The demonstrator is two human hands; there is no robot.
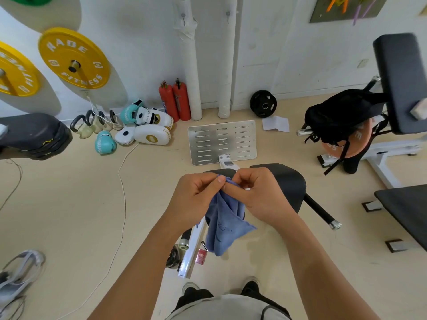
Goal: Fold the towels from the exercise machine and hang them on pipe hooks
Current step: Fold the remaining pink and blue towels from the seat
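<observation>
A blue towel (223, 224) hangs bunched between my two hands, above the exercise machine's black padded seat (287, 183). My left hand (196, 196) pinches the towel's top edge between thumb and fingers. My right hand (258, 192) pinches the same edge right beside it. The towel's lower part dangles free in front of the machine's white frame (193, 250). Two white wall pipes (188, 56) stand at the back, each with a small hook (183, 16) near the top; the second hook (228, 14) is on the right pipe.
A slotted metal footplate (223, 142) lies ahead on the floor. Red fire extinguishers (175, 100), boxing gloves and pads (147, 125) and kettlebells line the wall. A black backpack (342, 116) rests on a bench at right. A white cable (122, 192) runs across the floor.
</observation>
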